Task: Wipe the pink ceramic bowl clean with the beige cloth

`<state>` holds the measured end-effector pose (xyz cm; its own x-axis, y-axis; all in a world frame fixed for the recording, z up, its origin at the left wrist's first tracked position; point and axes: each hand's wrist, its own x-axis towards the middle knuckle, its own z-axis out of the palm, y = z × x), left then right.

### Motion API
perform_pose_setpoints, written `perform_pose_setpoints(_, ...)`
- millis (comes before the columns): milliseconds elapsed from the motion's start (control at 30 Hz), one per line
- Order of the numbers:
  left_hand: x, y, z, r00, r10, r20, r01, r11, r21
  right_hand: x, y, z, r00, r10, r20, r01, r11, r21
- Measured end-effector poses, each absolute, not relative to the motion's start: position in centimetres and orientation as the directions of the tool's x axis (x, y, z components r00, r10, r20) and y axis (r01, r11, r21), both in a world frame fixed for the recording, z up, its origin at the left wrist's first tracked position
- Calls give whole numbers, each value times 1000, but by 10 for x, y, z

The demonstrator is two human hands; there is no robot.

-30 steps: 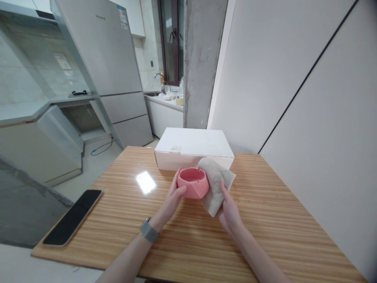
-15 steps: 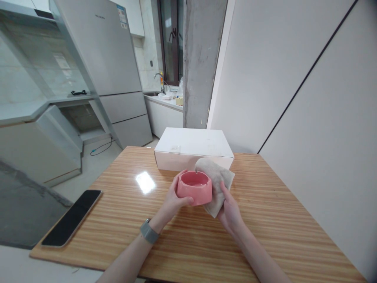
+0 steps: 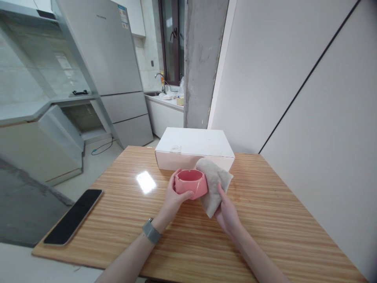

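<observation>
A pink ashtray (image 3: 193, 189) with notches in its rim is held up over the table, slightly tilted. My left hand (image 3: 174, 196) grips it from the left, thumb across the front; a grey band is on that wrist. Against its right side lies a light grey cloth (image 3: 212, 184). My right hand (image 3: 226, 210) holds this cloth, thumb on the near face and the other fingers mostly hidden behind it.
A white box (image 3: 194, 147) stands on the wooden table (image 3: 279, 220) just behind my hands. A dark-screened phone or tablet (image 3: 73, 216) lies near the left edge. Beyond are a fridge (image 3: 108, 51) and a sink counter (image 3: 165, 112); a white wall (image 3: 294, 59) rises at right.
The ashtray has shifted slightly left and up and tilted in my left hand. My right hand and the cloth have moved a little left with it.
</observation>
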<state>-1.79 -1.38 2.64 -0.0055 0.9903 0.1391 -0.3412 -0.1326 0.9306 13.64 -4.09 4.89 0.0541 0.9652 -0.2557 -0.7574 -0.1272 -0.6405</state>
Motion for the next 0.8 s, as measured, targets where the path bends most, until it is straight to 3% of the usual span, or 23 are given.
perform_pose_setpoints(267,-19,-14,26,-21,988,155,-285,-154,946,132,-42,45,56,962,-266,-759,-132,-637)
perform_pose_setpoints(500,-21,-13,20,223,971,87,-521,43,852,144,-35,48,132,954,-267,-772,-70,-632)
perform_pose_setpoints(633,-20,-16,23,243,960,140,-451,-16,892,151,-31,49,181,940,-290,-766,-50,-641)
perform_pose_setpoints(800,-22,-13,25,205,963,176,-364,-92,927,151,-32,49,112,960,-257,-766,-81,-638)
